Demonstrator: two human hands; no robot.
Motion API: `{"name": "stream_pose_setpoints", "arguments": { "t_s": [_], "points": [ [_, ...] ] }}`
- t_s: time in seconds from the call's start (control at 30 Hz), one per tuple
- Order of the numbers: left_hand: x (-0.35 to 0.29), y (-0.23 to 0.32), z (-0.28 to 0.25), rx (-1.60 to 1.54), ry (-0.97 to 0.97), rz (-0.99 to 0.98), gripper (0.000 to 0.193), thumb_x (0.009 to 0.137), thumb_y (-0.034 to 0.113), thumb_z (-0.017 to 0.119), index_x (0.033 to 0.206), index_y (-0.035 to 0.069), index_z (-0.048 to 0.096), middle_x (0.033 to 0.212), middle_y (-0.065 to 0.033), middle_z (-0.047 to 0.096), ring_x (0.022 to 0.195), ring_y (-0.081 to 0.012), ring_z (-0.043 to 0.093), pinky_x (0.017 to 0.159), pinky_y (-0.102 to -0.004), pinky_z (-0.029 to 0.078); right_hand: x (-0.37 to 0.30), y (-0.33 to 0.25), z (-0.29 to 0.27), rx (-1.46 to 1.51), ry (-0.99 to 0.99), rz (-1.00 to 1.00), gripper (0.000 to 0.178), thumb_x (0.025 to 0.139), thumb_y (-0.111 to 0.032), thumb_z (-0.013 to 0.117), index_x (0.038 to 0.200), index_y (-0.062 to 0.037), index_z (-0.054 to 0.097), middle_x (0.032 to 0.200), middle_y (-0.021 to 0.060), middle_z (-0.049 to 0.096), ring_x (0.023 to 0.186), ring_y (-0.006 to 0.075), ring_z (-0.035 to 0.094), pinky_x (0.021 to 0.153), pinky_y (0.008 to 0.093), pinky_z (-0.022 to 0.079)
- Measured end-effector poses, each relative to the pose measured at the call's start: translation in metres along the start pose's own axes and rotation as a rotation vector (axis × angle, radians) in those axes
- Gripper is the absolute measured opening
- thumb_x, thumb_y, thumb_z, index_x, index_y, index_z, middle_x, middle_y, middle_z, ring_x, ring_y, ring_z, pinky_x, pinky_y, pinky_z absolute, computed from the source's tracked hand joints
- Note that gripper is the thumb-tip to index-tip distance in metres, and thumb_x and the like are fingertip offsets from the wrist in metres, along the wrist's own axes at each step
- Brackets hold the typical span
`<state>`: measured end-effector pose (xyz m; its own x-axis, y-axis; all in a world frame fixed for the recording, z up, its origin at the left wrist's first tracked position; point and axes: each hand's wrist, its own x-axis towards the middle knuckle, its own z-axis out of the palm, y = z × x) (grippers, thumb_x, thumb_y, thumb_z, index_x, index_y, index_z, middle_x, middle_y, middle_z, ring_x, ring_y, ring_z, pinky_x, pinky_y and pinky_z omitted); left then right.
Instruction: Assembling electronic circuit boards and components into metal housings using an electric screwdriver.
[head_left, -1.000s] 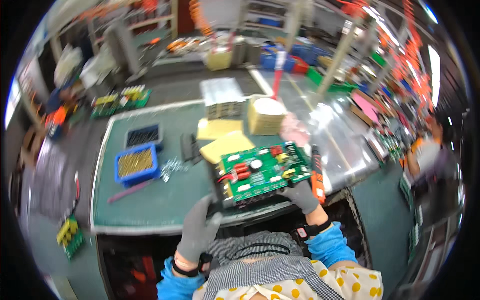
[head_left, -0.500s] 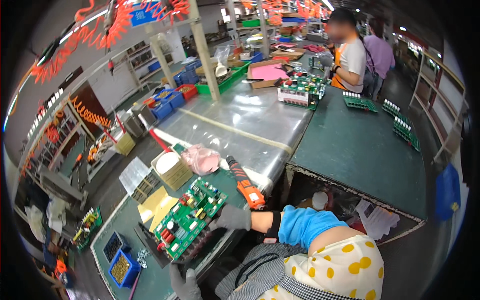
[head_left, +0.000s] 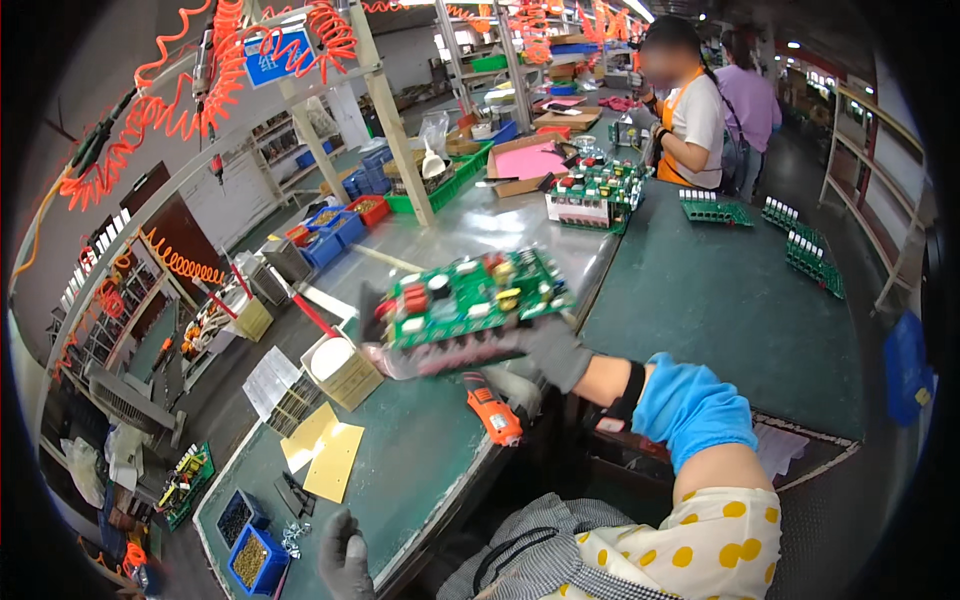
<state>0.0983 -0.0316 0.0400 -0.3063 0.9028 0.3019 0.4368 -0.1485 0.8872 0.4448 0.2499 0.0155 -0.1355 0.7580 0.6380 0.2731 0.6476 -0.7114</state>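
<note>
A green circuit board [head_left: 472, 297] with red, white and yellow components hangs in the air over the bench, slightly blurred. My right hand [head_left: 556, 350], in a grey glove, is closed on its right end; a dark metal-looking part runs along the board's lower side. Low in the picture, my gloved left hand [head_left: 345, 556] stands apart from the board at the bench edge, fingers stretched and thumb apart, holding nothing. Under the lifted board lies an orange and black power screwdriver [head_left: 492, 408]. Yellow sheets [head_left: 326, 452] rest on the green bench [head_left: 400, 475] nearer the left hand.
Blue bins of small brass-coloured [head_left: 258, 562] and dark parts [head_left: 238, 516] sit at the bench's left. A cardboard box [head_left: 345, 372] stands behind the sheets. Another tall board assembly [head_left: 597, 196] and flat green boards [head_left: 716, 208] lie farther right, near a person in an orange apron [head_left: 684, 120].
My right hand has lifted the circuit board off the bench and carried it up, away and to the right. The left hand has shifted slightly left and no longer lies beside the board.
</note>
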Motion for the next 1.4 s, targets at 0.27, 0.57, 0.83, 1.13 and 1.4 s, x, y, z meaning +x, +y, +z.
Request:
{"name": "stream_pose_setpoints", "arguments": {
  "t_s": [0.27, 0.57, 0.83, 1.13, 1.4],
  "points": [
    [-0.023, -0.041, -0.003, -0.271, 0.050, -0.357, 0.034, 0.095, 0.008, 0.059, 0.129, 0.000, 0.059, 0.122, -0.0111, 0.063, 0.111, -0.0196, 0.059, 0.094, -0.0312, 0.049, 0.065, 0.124, -0.081, -0.409, 0.445, 0.429, 0.036, 0.077, -0.029, 0.078, 0.102, -0.0036, 0.069, 0.094, 0.0161, 0.072, 0.084, 0.0285, 0.070, 0.077, 0.0395, 0.052],
    [-0.018, -0.049, -0.004, -0.261, 0.061, -0.412, 0.035, 0.096, 0.010, 0.060, 0.129, -0.001, 0.058, 0.124, -0.0112, 0.062, 0.112, -0.0195, 0.060, 0.095, -0.0311, 0.049, 0.083, 0.196, -0.116, -0.584, 0.617, 0.753, 0.034, 0.077, -0.030, 0.073, 0.099, -0.0049, 0.072, 0.096, 0.0202, 0.072, 0.092, 0.0366, 0.069, 0.080, 0.0414, 0.053],
    [-0.010, -0.040, 0.003, -0.043, 0.052, -0.368, 0.036, 0.090, 0.010, 0.061, 0.124, -0.002, 0.058, 0.118, -0.0139, 0.064, 0.109, -0.0221, 0.061, 0.095, -0.0319, 0.048, 0.092, 0.269, -0.167, -0.664, 0.537, 0.733, 0.036, 0.083, -0.035, 0.066, 0.105, -0.0072, 0.072, 0.104, 0.0188, 0.070, 0.097, 0.0348, 0.067, 0.084, 0.0407, 0.052],
    [-0.023, -0.040, -0.006, -0.151, 0.102, -0.388, 0.036, 0.091, 0.011, 0.062, 0.125, -0.002, 0.059, 0.112, -0.0064, 0.065, 0.103, -0.0154, 0.059, 0.093, -0.0290, 0.046, 0.093, 0.303, -0.218, -0.336, 0.335, 0.801, 0.042, 0.080, -0.022, 0.074, 0.112, 0.0042, 0.065, 0.087, 0.0088, 0.065, 0.082, 0.0197, 0.063, 0.069, 0.0370, 0.049],
    [-0.027, -0.049, -0.030, -0.217, 0.017, -0.268, 0.037, 0.093, 0.016, 0.063, 0.126, 0.001, 0.059, 0.115, -0.0083, 0.065, 0.106, -0.0168, 0.059, 0.094, -0.0304, 0.046, 0.098, -0.015, -0.023, 0.118, -0.407, 0.245, 0.033, 0.086, -0.010, 0.062, 0.118, -0.0011, 0.060, 0.107, 0.0031, 0.060, 0.101, 0.0123, 0.055, 0.092, 0.0265, 0.043]
  ]
}}
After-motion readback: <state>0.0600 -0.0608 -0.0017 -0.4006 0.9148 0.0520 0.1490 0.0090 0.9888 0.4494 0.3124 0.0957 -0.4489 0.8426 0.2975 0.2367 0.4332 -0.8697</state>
